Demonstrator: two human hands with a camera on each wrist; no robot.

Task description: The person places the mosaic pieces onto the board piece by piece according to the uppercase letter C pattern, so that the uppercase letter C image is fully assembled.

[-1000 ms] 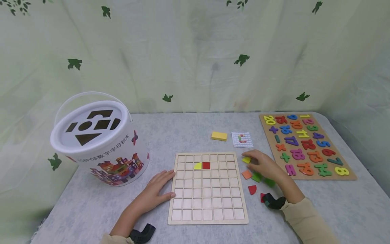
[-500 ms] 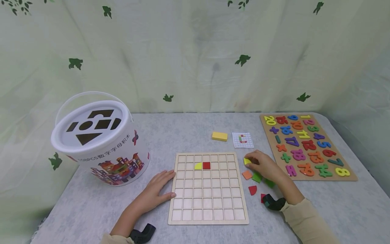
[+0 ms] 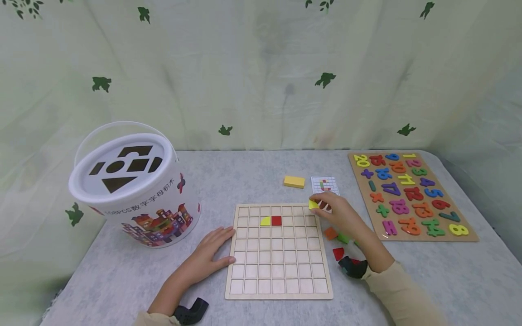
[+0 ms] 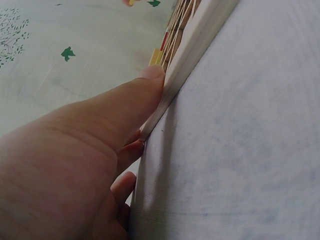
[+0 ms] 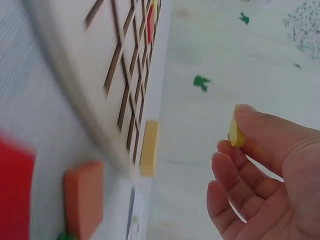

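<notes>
A wooden grid board lies on the table, with a yellow quarter-circle tile and a red square tile side by side in its second row. My right hand pinches another yellow tile between thumb and finger, above the board's far right corner. My left hand touches the board's left edge with straight fingers; in the left wrist view its thumb rests against the rim. Beside the board's right edge lie an orange tile, a red tile and green tiles, partly hidden by my right arm.
A printed pattern card and a yellow block lie behind the board. A white bucket with a shape-sorter lid stands at left. At right lies a number puzzle board. A pale curtain hangs behind the table.
My right hand has lifted the yellow tile from the table beside the board and carried it left and away from me, over the board's far right corner. My left hand has stayed put.
</notes>
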